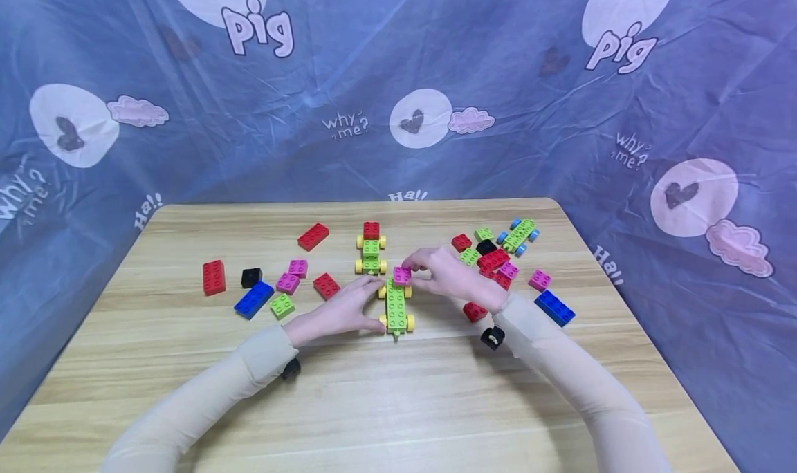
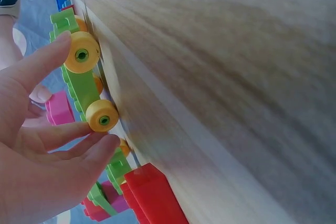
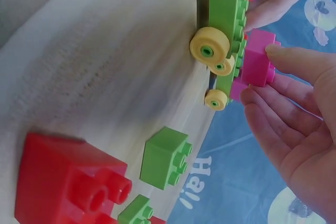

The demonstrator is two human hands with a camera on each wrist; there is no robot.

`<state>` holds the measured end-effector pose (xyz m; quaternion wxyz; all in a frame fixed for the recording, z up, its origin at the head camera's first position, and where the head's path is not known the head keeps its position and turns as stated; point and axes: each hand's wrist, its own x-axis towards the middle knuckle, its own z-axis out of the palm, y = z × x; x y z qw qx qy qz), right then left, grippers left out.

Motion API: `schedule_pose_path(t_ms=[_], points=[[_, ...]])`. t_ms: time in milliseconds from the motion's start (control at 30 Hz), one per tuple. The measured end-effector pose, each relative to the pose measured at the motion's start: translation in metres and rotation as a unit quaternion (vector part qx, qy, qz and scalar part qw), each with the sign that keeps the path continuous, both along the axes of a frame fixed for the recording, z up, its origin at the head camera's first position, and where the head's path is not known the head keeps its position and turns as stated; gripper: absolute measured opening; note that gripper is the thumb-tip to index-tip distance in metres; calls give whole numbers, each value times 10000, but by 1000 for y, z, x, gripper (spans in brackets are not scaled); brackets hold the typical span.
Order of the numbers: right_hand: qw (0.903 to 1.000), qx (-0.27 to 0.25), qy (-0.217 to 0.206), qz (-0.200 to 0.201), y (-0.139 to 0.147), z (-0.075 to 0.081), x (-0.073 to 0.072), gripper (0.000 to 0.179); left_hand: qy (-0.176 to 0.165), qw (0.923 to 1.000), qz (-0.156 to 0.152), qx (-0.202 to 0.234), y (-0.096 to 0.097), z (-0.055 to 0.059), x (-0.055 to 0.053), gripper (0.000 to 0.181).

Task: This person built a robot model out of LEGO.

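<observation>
My left hand (image 1: 351, 307) grips a green toy car base (image 1: 396, 314) with yellow wheels from its left side. In the left wrist view, the thumb lies on one wheel and the fingertips touch the other yellow wheel (image 2: 102, 116). My right hand (image 1: 448, 276) pinches a pink building brick (image 1: 401, 275) between thumb and fingers, over the far end of the base. The right wrist view has the pink brick (image 3: 257, 59) right by the base's studs; whether they are joined, I cannot tell.
Behind stands another yellow-wheeled car base (image 1: 371, 248) carrying a red brick (image 1: 371, 229). Loose bricks lie left, including a blue one (image 1: 254, 300), and right, including another blue one (image 1: 555, 308). A blue-wheeled green base (image 1: 519, 236) sits far right. Printed cloth (image 1: 349, 65) hangs behind the table.
</observation>
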<state>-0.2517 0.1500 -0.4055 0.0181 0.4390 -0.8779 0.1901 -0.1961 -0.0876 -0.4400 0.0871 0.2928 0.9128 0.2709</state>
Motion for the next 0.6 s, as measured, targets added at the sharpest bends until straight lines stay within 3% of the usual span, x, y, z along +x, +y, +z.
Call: schedule_pose_path(t_ms=[600], points=[[9996,-49,-143,255,-1,-4,12,24,15,10000,9,-92,1,1,0,90]])
